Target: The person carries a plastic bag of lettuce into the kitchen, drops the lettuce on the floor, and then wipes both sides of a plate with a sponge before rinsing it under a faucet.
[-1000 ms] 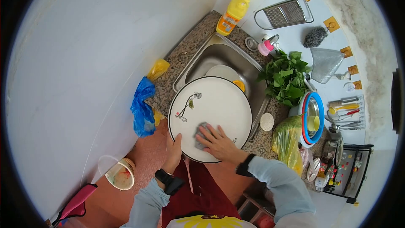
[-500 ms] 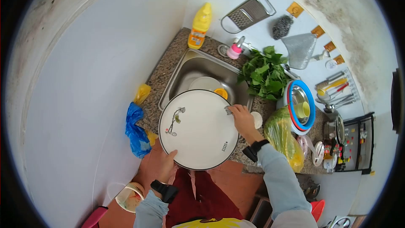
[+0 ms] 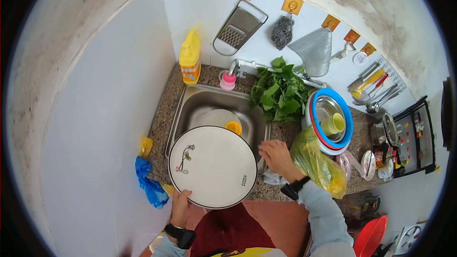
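A large round white plate (image 3: 214, 166) with a dark rim and a small plant drawing is tilted over the front of the steel sink. My left hand (image 3: 180, 207) grips its lower left edge, thumb on top. Just off the plate's right edge, my right hand (image 3: 276, 156) has its fingers bent, and what they hold, if anything, is hidden. Behind the plate, a pale dish (image 3: 214, 117) and an orange-yellow round item (image 3: 233, 127) lie in the sink (image 3: 190, 101).
Yellow bottle (image 3: 190, 59) and pink-tipped faucet (image 3: 228, 81) stand behind the sink. Leafy greens (image 3: 280, 93), stacked basins (image 3: 350, 119) and a yellow-green bag (image 3: 314, 162) are on the right. A blue bag (image 3: 151, 185) hangs at the left counter edge.
My right hand has come off the plate's face to beside its right edge. The grey piece under its fingers no longer shows on the plate. The view has shifted.
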`<state>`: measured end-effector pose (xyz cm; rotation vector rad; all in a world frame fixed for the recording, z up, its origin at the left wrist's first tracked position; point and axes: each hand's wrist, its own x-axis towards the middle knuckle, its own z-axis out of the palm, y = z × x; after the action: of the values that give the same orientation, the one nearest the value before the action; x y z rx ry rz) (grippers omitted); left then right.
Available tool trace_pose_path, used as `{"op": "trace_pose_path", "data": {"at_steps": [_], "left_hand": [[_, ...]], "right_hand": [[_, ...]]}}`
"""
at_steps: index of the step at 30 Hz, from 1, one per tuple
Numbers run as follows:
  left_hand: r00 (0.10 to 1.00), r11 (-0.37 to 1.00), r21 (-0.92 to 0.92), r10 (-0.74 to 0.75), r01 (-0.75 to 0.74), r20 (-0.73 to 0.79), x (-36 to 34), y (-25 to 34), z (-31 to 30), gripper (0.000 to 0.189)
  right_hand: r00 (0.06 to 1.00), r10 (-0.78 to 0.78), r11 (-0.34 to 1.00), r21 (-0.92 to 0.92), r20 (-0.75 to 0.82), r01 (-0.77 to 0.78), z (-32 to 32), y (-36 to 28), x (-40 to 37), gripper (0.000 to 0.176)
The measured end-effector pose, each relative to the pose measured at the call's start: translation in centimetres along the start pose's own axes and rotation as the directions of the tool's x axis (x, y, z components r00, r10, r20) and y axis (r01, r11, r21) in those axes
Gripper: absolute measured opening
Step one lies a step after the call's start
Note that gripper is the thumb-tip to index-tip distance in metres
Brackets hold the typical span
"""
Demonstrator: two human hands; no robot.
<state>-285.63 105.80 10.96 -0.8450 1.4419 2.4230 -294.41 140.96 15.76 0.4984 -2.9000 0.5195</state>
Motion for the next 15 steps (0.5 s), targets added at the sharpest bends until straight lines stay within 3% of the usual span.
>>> {"op": "trace_pose_path", "data": {"at_steps": [1, 3, 8, 9, 11, 15], "left_hand": [[1.000, 1.000, 0.010, -0.004, 0.003, 0.004, 0.4, 0.4, 0.7, 0.035], [1.000, 0.999, 0.046, 0.014, -0.015, 0.027, 1.6, 1.2, 1.6, 0.040], [0.995, 0.989, 0.125, 0.073, -0.081, 0.063, 4.1, 2.9, 4.4, 0.045], [0.995, 0.990, 0.108, 0.088, -0.093, 0.047, 4.8, 2.7, 4.7, 0.044], [0.995, 0.991, 0.092, 0.099, -0.100, 0.018, 5.4, 3.0, 5.5, 0.044], [0.997, 0.997, 0.046, 0.065, -0.063, -0.033, 6.9, 3.3, 7.1, 0.042]], "right_hand": [[0.999, 0.042, 0.997, 0.073, -0.033, -0.040, -0.1, 0.4, 3.1, 0.019], [0.972, 0.007, 0.990, 0.139, -0.234, 0.026, 1.0, 2.6, 9.4, 0.021], [0.889, 0.083, 0.965, 0.258, -0.451, 0.041, 3.3, 6.6, 22.3, 0.032], [0.891, 0.082, 0.962, 0.268, -0.447, 0.046, 4.1, 7.3, 23.6, 0.032], [0.963, 0.073, 0.938, 0.346, -0.261, 0.023, 5.2, 8.1, 25.1, 0.033], [0.972, 0.043, 0.942, 0.334, -0.233, 0.039, 6.1, 7.8, 23.2, 0.031]]}}
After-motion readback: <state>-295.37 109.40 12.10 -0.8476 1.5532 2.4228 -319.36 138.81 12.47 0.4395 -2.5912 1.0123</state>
